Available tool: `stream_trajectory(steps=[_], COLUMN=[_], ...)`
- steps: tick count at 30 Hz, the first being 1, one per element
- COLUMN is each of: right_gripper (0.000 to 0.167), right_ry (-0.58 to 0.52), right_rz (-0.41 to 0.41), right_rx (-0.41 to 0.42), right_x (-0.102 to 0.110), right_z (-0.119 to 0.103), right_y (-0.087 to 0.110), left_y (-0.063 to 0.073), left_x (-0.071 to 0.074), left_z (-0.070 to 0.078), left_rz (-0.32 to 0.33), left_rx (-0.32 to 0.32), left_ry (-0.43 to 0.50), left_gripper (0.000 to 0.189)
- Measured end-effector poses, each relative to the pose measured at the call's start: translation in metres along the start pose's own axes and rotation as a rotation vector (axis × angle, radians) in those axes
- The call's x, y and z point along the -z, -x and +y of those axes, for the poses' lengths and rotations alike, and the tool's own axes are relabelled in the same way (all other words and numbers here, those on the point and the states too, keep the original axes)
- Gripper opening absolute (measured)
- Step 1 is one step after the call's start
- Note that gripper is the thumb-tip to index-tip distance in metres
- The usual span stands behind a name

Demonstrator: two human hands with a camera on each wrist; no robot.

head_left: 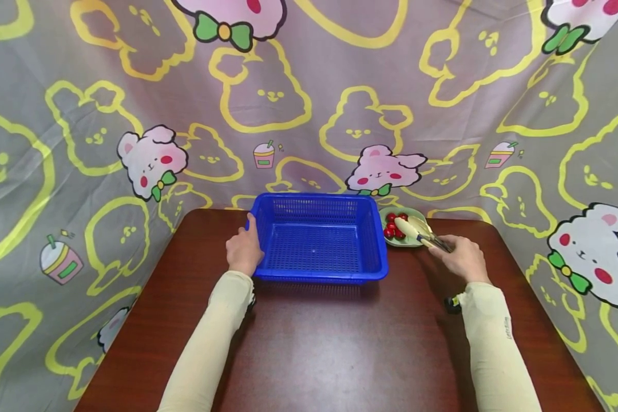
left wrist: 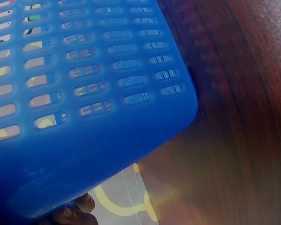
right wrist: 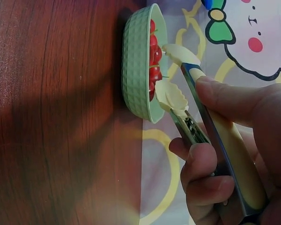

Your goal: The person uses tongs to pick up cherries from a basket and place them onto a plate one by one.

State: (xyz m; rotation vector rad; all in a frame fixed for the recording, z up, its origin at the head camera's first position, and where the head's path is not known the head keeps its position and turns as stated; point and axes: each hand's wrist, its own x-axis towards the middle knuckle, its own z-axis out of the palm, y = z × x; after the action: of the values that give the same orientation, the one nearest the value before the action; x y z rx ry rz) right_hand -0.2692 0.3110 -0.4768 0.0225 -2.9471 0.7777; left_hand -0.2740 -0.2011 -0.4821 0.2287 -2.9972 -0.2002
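A blue plastic basket [head_left: 321, 277] with slotted walls sits on the table. My left hand [head_left: 244, 249] grips its left rim; in the left wrist view the basket wall [left wrist: 84, 145] hides most of that hand, leaving some fingertips [left wrist: 86, 202] visible. My right hand [head_left: 463, 258] holds food tongs [right wrist: 234, 157] with cream scalloped tips, thumb on one arm and fingers curled round the other. Their tips stand apart over a pale green bowl [right wrist: 135, 70] of red cherries [right wrist: 154, 72] with green stems. No cherry shows between the tips.
The brown wooden table [head_left: 329, 343] carries the basket, with the bowl just beyond its right end. A patterned grey cloth [head_left: 309, 74] hangs behind the table and along both sides.
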Motion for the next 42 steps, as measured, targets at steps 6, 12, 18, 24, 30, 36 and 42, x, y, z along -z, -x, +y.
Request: stream_trajectory(steps=[6,12,18,24,30,36,42], right_gripper=[0.060,0.059,0.059,0.060,0.061,0.060,0.059], right_ry=[0.000,0.005,0.012,0.026,0.026,-0.001,-0.024], right_rz=[-0.008,0.021,0.042,0.058,0.092,0.139,0.174], right_rx=[-0.012,-0.003,-0.012,-0.006,0.013,0.052,0.109], right_x=[-0.001,-0.001,-0.002,0.001,0.009,0.020,0.031], right_z=[0.001,0.002,0.003,0.001,-0.005,-0.018,-0.041], right_y=[0.002,0.001,0.003,0.004,0.006,0.009,0.012], left_y=[0.001,0.001,0.001,0.001,0.001,0.000,0.000], left_x=[-0.001,-0.003,-0.003,-0.003,-0.003,0.000,0.000], left_z=[0.001,0.001,-0.001,-0.001,0.000,0.000,-0.001], left_rz=[-0.001,-0.004,-0.006,-0.006,0.007,0.004,-0.010], left_rx=[-0.001,0.004,-0.001,0.000,-0.004,-0.006,-0.004], left_ry=[0.003,0.009,0.006,0.006,0.007,0.008,0.014], left_gripper=[0.109,0.109,0.109,0.109,0.109,0.109,0.110])
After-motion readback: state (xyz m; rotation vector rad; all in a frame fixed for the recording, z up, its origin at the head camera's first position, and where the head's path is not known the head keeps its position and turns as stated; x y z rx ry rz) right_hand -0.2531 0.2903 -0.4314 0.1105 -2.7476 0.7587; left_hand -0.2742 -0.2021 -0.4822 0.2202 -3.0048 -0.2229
